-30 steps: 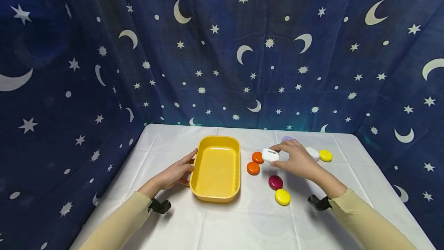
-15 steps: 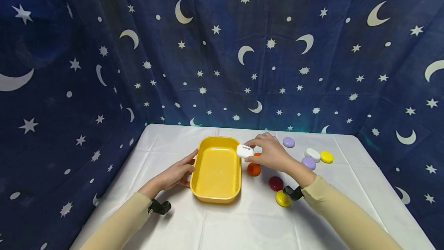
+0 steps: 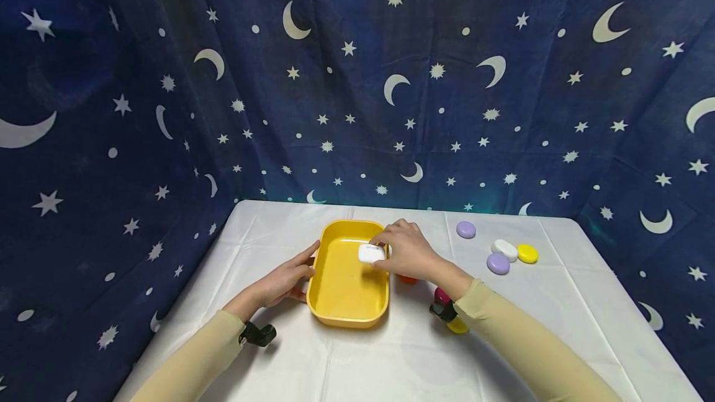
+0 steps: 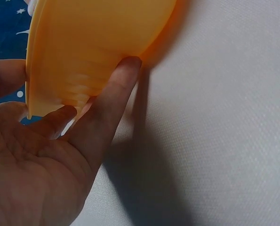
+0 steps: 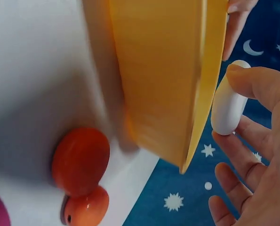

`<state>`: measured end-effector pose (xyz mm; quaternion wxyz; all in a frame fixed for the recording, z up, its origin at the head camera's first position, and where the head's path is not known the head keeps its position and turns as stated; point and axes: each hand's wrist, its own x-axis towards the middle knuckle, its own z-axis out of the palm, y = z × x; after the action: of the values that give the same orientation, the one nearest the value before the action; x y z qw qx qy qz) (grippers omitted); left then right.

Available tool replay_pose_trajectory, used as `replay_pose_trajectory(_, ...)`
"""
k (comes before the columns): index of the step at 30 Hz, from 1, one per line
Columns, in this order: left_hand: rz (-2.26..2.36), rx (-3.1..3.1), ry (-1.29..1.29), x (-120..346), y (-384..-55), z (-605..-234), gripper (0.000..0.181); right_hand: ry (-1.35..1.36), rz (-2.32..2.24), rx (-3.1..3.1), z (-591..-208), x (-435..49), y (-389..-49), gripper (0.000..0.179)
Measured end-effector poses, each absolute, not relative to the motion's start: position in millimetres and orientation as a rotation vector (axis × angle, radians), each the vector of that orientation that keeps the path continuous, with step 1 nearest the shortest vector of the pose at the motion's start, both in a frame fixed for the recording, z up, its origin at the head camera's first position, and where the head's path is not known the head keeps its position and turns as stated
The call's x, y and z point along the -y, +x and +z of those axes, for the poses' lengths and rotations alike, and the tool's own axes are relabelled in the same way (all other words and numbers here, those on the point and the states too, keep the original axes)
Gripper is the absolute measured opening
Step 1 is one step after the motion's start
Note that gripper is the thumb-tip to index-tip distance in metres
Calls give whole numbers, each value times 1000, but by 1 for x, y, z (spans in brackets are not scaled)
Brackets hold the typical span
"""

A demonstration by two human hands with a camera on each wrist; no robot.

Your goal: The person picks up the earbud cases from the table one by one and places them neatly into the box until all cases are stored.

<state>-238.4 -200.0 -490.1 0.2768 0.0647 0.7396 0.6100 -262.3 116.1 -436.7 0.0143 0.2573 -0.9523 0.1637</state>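
My right hand (image 3: 410,252) pinches a small white rounded case (image 3: 370,254) with a grey strip, which looks like an earbud case. It is held over the right part of the yellow tray (image 3: 347,321), above the rim in the right wrist view. Thumb and fingertips hold its ends there, the other fingers spread loosely. My left hand (image 3: 281,281) touches the tray's left outer wall with fairly straight fingers; in the left wrist view one fingertip (image 4: 128,70) rests low on that wall. An orange disc (image 5: 81,161) lies beside the tray, with a second orange disc (image 5: 87,207) next to it.
Two lilac discs (image 3: 498,263), a white rounded piece (image 3: 504,249) and a yellow disc (image 3: 527,254) lie at the right rear. A crimson disc (image 3: 442,295) and another yellow disc (image 3: 458,326) are partly hidden under the right wrist. A starry curtain (image 3: 357,79) surrounds the table.
My right hand has carried the white case leftward, from beside the orange discs to above the tray. Lilac discs behind it came into view. The left hand and tray stay put.
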Motion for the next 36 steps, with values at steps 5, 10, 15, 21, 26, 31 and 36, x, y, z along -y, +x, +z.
replay_pose_trajectory(5,1637,-1990,163,200,-238,-491,75,861,383,2968,-442,-104,-263,44)
replay_pose_trajectory(10,1638,-1997,155,200,-238,-491,75,973,134,2949,-447,-93,-264,44)
replay_pose_trajectory(15,1634,-2002,157,199,-237,-490,74,1030,46,2976,-451,-87,-263,44)
replay_pose_trajectory(21,1625,-2008,173,199,-236,-490,73,994,53,2982,-450,-89,-261,55)
replay_pose_trajectory(26,1628,-2018,174,198,-237,-490,73,951,107,2956,-445,-98,-259,55)
replay_pose_trajectory(31,1625,-2039,173,196,-237,-492,73,910,183,2931,-441,-110,-256,56)
replay_pose_trajectory(36,1621,-2061,157,196,-236,-495,72,854,317,2893,-435,-129,-251,56)
